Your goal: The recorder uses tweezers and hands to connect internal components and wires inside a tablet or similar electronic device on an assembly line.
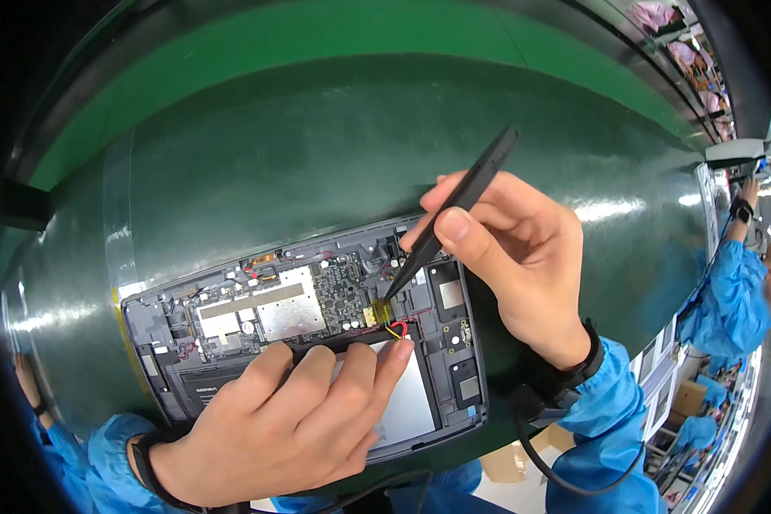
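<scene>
An opened tablet (475, 377) lies in front of me with its circuit board (351, 287) and silver battery (415, 403) exposed. My right hand (531, 265) pinches a black spudger (463, 197) between thumb and fingers, held at a slant. Its narrow tip points down at a piece of yellow tape (382, 312) at the board's lower edge. Red and yellow wires (398, 327) run from there toward the battery. Across the battery lies my left hand (274, 428), its fingers apart and the index fingertip against the wires. That hand covers much of the tablet's lower part.
The tablet rests on a dark green mat (317, 128). Clear tape (120, 214) crosses the mat at left. A black cable (548, 471) hangs by my right sleeve. Co-workers in blue (728, 300) sit at right, and another person's hand (27, 381) shows at far left.
</scene>
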The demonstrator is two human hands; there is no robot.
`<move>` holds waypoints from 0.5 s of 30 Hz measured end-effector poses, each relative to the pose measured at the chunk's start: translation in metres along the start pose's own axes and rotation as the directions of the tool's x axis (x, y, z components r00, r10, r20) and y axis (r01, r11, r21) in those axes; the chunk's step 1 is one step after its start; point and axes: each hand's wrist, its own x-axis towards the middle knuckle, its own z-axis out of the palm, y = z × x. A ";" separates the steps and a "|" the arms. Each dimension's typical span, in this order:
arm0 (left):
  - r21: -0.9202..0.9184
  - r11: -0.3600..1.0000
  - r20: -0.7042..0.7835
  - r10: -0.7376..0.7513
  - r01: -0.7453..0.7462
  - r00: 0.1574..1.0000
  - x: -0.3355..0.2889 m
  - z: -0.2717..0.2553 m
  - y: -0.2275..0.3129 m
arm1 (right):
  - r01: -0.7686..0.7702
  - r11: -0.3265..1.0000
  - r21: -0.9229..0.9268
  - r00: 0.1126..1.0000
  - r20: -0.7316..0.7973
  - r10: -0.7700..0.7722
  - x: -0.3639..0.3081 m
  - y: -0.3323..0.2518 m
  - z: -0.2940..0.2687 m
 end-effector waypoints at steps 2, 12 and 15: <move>0.015 1.000 -0.003 0.009 -0.009 1.000 -0.002 0.002 0.000 | -0.007 1.000 0.011 1.000 0.014 0.007 0.001 0.001 0.000; -0.005 1.000 0.012 -0.008 0.008 1.000 -0.002 0.001 0.000 | 0.004 0.997 -0.079 1.000 0.016 -0.003 0.002 0.000 0.007; -0.010 1.000 0.009 -0.009 0.009 1.000 -0.002 0.000 0.000 | 0.007 0.995 -0.097 1.000 0.013 -0.006 0.003 0.001 0.008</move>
